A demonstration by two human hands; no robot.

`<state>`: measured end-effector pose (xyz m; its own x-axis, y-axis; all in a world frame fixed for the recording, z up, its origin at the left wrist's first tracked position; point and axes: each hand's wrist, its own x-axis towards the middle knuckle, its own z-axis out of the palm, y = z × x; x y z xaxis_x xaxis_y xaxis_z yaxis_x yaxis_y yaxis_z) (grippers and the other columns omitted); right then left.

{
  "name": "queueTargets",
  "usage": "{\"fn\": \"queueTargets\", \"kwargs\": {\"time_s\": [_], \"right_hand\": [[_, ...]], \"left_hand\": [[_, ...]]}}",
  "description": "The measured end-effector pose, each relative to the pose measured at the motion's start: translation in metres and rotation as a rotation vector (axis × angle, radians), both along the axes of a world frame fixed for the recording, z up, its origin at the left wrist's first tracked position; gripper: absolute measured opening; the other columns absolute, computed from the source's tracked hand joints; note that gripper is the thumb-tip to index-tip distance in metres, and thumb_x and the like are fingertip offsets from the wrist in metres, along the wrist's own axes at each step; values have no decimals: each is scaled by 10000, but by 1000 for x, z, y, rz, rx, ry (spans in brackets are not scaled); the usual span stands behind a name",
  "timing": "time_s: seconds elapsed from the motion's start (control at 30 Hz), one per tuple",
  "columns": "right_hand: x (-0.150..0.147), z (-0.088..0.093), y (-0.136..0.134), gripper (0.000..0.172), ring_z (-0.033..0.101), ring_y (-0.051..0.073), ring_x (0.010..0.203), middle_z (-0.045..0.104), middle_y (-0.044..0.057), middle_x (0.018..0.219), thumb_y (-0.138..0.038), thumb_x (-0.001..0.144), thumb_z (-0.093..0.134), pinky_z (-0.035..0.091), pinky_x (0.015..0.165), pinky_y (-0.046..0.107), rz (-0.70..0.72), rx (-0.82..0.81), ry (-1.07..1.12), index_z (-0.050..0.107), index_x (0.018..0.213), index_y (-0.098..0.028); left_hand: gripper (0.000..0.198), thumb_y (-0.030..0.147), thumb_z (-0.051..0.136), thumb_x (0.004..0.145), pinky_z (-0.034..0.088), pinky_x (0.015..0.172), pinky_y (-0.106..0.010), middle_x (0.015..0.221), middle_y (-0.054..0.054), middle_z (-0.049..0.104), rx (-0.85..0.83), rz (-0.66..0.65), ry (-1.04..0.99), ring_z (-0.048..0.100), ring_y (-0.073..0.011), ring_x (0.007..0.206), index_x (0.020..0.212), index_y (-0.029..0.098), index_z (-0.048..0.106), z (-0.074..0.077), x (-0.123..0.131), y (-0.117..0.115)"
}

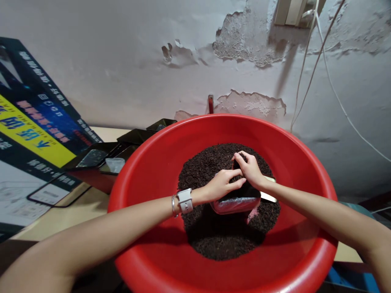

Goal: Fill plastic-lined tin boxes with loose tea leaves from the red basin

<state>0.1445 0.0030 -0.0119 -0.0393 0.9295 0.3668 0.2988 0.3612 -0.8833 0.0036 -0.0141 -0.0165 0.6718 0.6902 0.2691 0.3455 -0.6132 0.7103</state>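
Inside a large red plastic tub (146, 179) lies a heap of dark loose flakes (201, 162) that look like tea leaves. A small box lined with clear plastic (236, 205) sits on the heap, filled with dark flakes. Over the box, my left hand (226, 183) and my right hand (249, 169) come together with curved fingers, cupping some of the dark flakes between them. Partly hidden under my right wrist is a pale flat piece (269, 193) at the box's side. My left wrist wears a pale watch (185, 201) and a bracelet.
Left of the tub, a printed carton (33, 122) leans beside dark containers (100, 156) with clear plastic pieces on a pale table (39, 221). Behind stands a wall (137, 61) with peeling paint. Cables (331, 81) hang at the right below a wall box (295, 12).
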Motion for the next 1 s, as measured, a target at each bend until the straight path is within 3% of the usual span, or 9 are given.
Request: {"fn": "queueTargets", "kwargs": {"time_s": [0.3, 0.77, 1.0], "right_hand": [[0, 4, -3, 308, 532, 137, 612, 584, 2, 629, -455, 818, 471, 403, 644, 274, 10, 1, -3, 551, 681, -191], [2, 2, -1, 302, 537, 135, 621, 584, 4, 634, -436, 836, 475, 406, 655, 273, -3, 18, -2, 561, 698, -181], [2, 1, 2, 307, 530, 126, 611, 575, 2, 627, -434, 843, 491, 408, 651, 272, -10, 27, 5, 552, 698, -170]], "left_hand": [[255, 341, 488, 870, 415, 634, -222, 756, -17, 650, -6, 3, -18, 505, -126, 661, 863, 132, 634, 2, 1, -1], [229, 309, 526, 866, 452, 773, -261, 934, -51, 706, 9, -51, -47, 619, -159, 795, 956, 129, 636, 5, 1, -3], [243, 343, 512, 870, 457, 766, -266, 943, -38, 706, 38, -35, -65, 626, -168, 812, 957, 151, 632, 4, 2, -2]]}}
